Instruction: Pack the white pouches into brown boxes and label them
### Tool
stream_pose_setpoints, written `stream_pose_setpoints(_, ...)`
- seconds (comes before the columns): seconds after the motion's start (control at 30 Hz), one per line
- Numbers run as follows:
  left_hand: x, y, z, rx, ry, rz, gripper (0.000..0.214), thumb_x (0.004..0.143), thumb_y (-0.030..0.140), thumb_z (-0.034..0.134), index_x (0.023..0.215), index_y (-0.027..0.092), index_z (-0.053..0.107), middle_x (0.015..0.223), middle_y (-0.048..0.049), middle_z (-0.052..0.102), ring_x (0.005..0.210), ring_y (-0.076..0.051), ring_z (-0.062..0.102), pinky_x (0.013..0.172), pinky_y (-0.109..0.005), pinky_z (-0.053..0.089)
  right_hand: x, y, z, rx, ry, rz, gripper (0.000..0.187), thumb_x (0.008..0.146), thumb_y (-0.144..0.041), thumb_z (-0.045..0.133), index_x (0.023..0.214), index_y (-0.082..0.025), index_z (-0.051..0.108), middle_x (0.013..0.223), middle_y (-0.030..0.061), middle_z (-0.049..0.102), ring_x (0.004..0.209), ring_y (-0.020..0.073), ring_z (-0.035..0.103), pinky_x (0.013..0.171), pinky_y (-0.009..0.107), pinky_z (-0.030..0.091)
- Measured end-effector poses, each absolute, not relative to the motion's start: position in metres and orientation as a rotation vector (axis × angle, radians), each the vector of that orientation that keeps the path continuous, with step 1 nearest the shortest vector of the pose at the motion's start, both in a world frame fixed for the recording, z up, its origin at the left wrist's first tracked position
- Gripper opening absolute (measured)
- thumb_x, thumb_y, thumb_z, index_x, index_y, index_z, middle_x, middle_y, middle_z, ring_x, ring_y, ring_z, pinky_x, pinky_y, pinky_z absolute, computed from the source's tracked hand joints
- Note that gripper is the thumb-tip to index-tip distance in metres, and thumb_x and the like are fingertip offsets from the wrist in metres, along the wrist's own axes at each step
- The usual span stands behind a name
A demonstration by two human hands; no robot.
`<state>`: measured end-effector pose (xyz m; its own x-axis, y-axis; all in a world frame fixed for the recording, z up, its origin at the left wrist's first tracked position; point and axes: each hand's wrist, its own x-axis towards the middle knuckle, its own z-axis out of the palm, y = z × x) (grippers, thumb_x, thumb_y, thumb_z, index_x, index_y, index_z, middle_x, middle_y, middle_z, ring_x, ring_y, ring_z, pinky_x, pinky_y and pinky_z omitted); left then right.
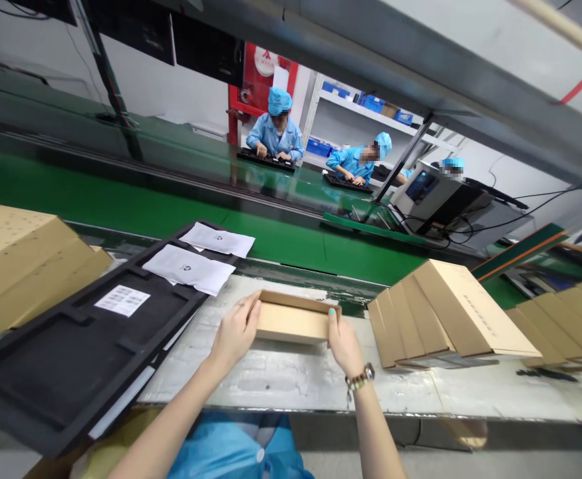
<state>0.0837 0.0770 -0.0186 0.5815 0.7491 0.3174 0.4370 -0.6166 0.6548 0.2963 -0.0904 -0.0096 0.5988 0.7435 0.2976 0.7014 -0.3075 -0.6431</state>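
Note:
Between my two hands is a small open cardboard box, its hollow inside facing me and nothing visible in it. My left hand grips its left end, thumb along the near edge. At the right end, my right hand is closed on the wall, with the thumb over the rim. The box is over the white worktable; whether its underside touches the surface I cannot tell. To the left lies a black foam tray bearing a label sheet and two white printed pouches.
Leaning cardboard boxes stand in a row at right, with more boxes beyond. Stacked cardboard is at far left. A green conveyor belt runs behind the table. Co-workers in blue sit across it. A metal shelf hangs overhead.

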Motion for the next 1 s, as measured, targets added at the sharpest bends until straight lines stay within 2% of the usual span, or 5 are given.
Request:
stream_pose_setpoints(0.17, 0.096, 0.105, 0.022, 2.421, 1.111, 0.554, 0.040, 0.099, 0.037, 0.036, 0.097, 0.019, 0.071, 0.084, -0.0123, 0.075, 0.078, -0.031, 0.071, 0.072, -0.036, 0.050, 0.325, -0.070, 0.021, -2.067, -1.219, 0.103, 0.038, 0.098, -0.035, 0.038, 0.072, -0.020, 0.061, 0.067, 0.0033, 0.063, 0.065, 0.0195, 0.059, 0.059, 0.027, 0.041)
stream_pose_setpoints(0.47, 0.088, 0.107, 0.026, 2.433, 0.947, 0.318, 0.039, 0.100, 0.032, 0.031, 0.133, 0.022, 0.051, 0.072, -0.0041, 0.070, 0.071, -0.027, 0.069, 0.062, -0.028, 0.042, 0.313, -0.086, 0.020, -2.015, -1.287, 0.111, 0.029, 0.097, -0.026, 0.040, 0.113, -0.021, 0.064, 0.071, -0.0013, 0.062, 0.061, 0.0155, 0.059, 0.060, 0.024, 0.045)
stream_pose_setpoints(0.63, 0.060, 0.102, -0.015, 2.417, 0.721, 0.342, 0.046, 0.102, 0.031, 0.031, 0.148, 0.032, 0.041, 0.108, -0.0053, 0.071, 0.094, -0.023, 0.068, 0.085, -0.031, 0.049, 0.287, -0.114, -0.027, -2.040, -1.300, -0.051, 0.042, 0.100, -0.026, 0.036, 0.137, -0.024, 0.056, 0.112, 0.0116, 0.065, 0.086, 0.0224, 0.066, 0.070, 0.031, 0.053)
stream_pose_setpoints(0.77, 0.041, 0.104, -0.041, 2.419, 0.435, 0.501, 0.056, 0.090, 0.035, 0.062, 0.145, 0.034, 0.047, 0.146, -0.0093, 0.046, 0.135, -0.029, 0.044, 0.111, -0.042, 0.038, 0.278, -0.141, -0.074, -2.105, -1.451, -0.201, 0.052, 0.099, -0.027, 0.043, 0.150, -0.032, 0.041, 0.139, 0.0116, 0.056, 0.099, 0.0248, 0.069, 0.068, 0.030, 0.057)
stream_pose_setpoints(1.0, 0.064, 0.041, -0.054, 2.211, 0.482, 0.703, 0.012, 0.079, 0.033, 0.071, 0.075, 0.025, 0.078, 0.083, -0.0070, 0.069, 0.080, -0.020, 0.064, 0.077, -0.025, 0.053, 0.292, -0.123, -0.097, -2.206, -1.353, -0.289, 0.052, 0.101, -0.024, 0.036, 0.151, -0.035, 0.039, 0.141, 0.0026, 0.059, 0.099, 0.0229, 0.071, 0.061, 0.027, 0.055)
